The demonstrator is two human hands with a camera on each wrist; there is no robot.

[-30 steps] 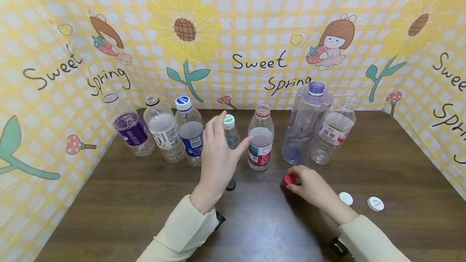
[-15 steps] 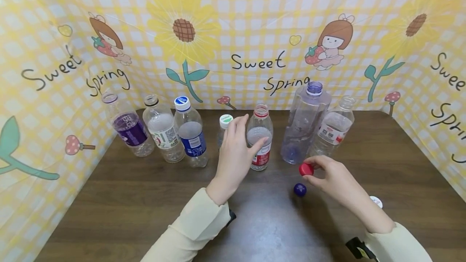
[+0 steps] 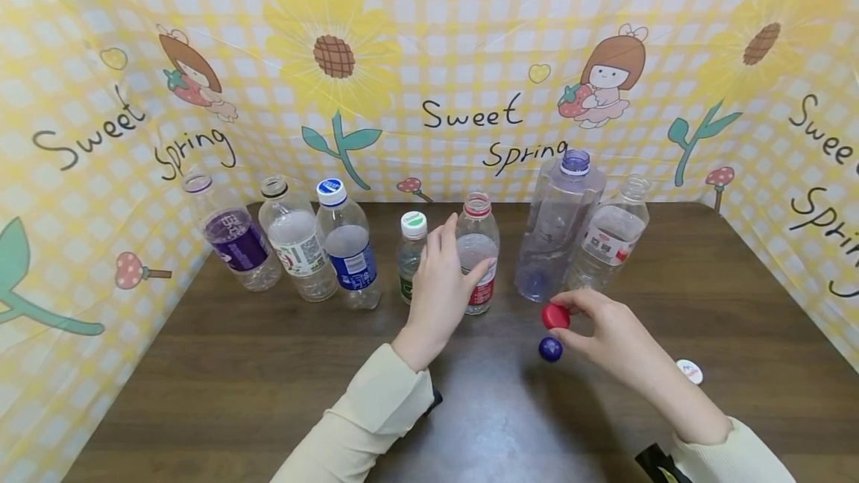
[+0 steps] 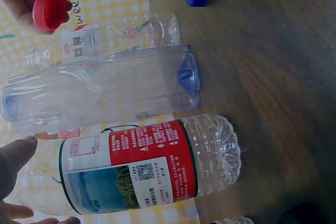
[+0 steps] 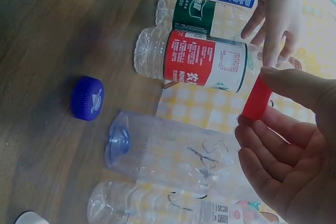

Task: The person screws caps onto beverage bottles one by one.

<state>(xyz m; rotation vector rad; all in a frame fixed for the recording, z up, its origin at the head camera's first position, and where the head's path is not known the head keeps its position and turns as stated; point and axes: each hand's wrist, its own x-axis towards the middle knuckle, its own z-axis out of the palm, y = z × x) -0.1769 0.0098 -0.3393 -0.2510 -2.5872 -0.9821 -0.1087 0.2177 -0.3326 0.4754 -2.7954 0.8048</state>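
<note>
My right hand pinches a red bottle cap between thumb and fingers, held above the table; the cap's open side faces the left wrist camera. Just below it lies a dark blue-purple cap. My left hand is at the upper part of an uncapped clear bottle with a red and white label. Its thumb and fingers are spread around the bottle's near side, with the fingers fairly straight; firm contact is not plain. To its left stands a small green-labelled bottle with a white cap.
Further left stand a blue-labelled bottle with a blue-white cap, a white-labelled bottle and a purple-labelled bottle. A large bluish bottle and another clear bottle are at the right. A white cap lies beyond my right forearm.
My right hand has lifted the red cap off the table and moved slightly right, uncovering the purple cap. The left hand has moved right, from the green-labelled bottle to the red-labelled one.
</note>
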